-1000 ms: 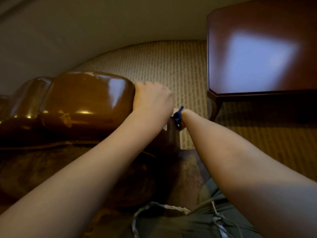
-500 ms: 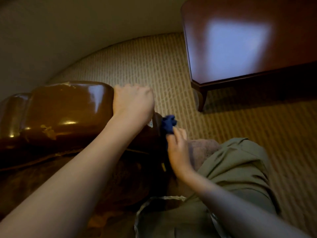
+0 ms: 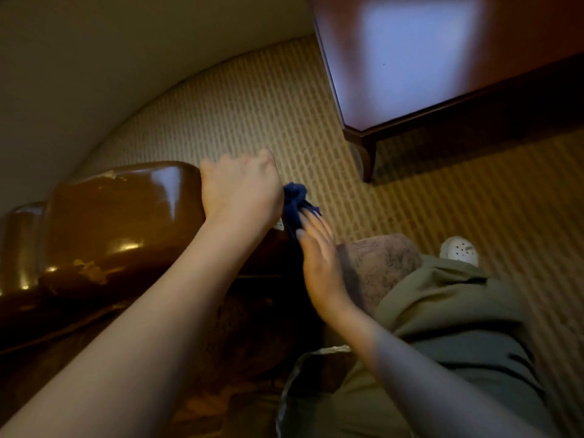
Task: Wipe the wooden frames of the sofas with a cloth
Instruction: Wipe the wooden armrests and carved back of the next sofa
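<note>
Seen from the head camera, a person seated on a sofa leans over its glossy brown wooden armrest [image 3: 126, 213], which runs in from nine o'clock toward the centre of the frame. The left hand [image 3: 240, 192] rests on the rounded front end of that armrest, its fingers curled down over the far edge in a grip on the wood. Just beside it, at about three o'clock from the left hand, the right hand [image 3: 320, 267] lies against the front face of the armrest with fingers straight and close together, pressing a dark blue cloth [image 3: 295, 200] to the wood; the cloth bunches out above the fingertips. The person's olive-green trousers [image 3: 442, 311] fill the five o'clock corner, with a white shoe [image 3: 459, 249] on the striped carpet [image 3: 252, 99] beyond the knee. A polished dark red tabletop [image 3: 442, 58] occupies the one o'clock corner.
</note>
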`<state>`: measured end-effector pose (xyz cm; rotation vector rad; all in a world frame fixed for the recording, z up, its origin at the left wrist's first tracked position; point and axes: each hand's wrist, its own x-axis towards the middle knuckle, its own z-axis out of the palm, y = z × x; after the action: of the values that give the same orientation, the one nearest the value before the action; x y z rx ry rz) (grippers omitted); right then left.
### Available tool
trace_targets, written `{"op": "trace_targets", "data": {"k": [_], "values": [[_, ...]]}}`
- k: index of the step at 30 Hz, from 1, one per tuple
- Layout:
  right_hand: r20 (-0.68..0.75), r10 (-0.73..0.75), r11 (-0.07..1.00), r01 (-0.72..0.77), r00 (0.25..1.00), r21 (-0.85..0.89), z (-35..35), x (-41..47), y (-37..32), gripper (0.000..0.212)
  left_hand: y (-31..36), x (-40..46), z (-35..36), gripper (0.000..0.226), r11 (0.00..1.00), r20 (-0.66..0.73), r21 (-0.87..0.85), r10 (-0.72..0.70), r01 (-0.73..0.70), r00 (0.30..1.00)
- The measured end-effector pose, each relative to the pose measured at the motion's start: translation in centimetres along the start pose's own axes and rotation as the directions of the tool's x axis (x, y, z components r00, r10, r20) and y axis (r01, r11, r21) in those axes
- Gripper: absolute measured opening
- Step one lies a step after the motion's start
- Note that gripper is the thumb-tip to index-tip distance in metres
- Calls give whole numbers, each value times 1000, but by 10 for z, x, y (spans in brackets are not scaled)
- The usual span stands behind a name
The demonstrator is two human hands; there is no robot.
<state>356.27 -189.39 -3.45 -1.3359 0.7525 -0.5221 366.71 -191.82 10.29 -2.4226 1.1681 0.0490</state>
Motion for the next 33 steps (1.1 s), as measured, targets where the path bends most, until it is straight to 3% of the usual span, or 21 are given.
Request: {"op": "trace_targets", "data": {"k": [2, 5, 8, 9, 10, 12, 14, 17, 18, 20, 22, 25, 30, 33], "values": [[19, -56, 998, 56, 998, 2, 6, 28, -8, 49, 2, 0, -1, 19, 1000, 13, 1, -22, 22, 1000], [242, 17, 992, 15, 970, -126, 10, 91, -17, 47, 4, 0, -2, 25, 999, 21, 4, -48, 48, 999], [530, 255, 959, -141, 808, -247, 10, 127, -48, 34, 2, 1, 0, 42, 997, 14, -12, -73, 73, 997], [606, 242, 970, -178, 757, -165, 5, 129, -56, 31, 1, 1, 0, 47, 996, 4, -23, -81, 82, 997], [628, 200, 974, -219, 752, -47, 2, 131, -60, 31, 0, 0, 0, 52, 995, -11, -31, -93, 93, 996], [630, 168, 919, -352, 758, 178, -5, 135, -63, 41, 1, -1, 0, 56, 993, -34, -27, -113, 112, 993], [627, 132, 891, -369, 768, 264, -9, 132, -62, 47, 2, 0, 4, 57, 994, -40, -7, -110, 110, 993], [628, 273, 959, -258, 729, -117, 5, 139, -47, 36, 1, 2, 4, 56, 992, -20, 6, -124, 124, 992], [617, 354, 935, -247, 703, -255, 9, 145, -33, 33, 1, 2, 4, 55, 992, -8, 13, -122, 122, 993], [572, 482, 873, -314, 663, -372, 11, 156, -3, 33, 0, 2, 3, 52, 993, 4, 30, -113, 113, 994], [504, 593, 804, -489, 628, -338, 2, 158, 22, 38, 2, 2, 3, 47, 994, 9, 49, -99, 99, 995], [416, 723, 639, -763, 551, -101, -13, 129, 44, 51, 1, 3, 2, 40, 995, 7, 49, -91, 91, 996], [164, 748, 659, -748, 643, -74, -10, 93, 61, 41, 0, 2, 3, 35, 997, -7, 21, -71, 71, 997], [72, 694, 715, -673, 717, -189, -9, 83, 55, 47, 0, 2, 2, 36, 998, -9, 11, -64, 64, 998]]}}
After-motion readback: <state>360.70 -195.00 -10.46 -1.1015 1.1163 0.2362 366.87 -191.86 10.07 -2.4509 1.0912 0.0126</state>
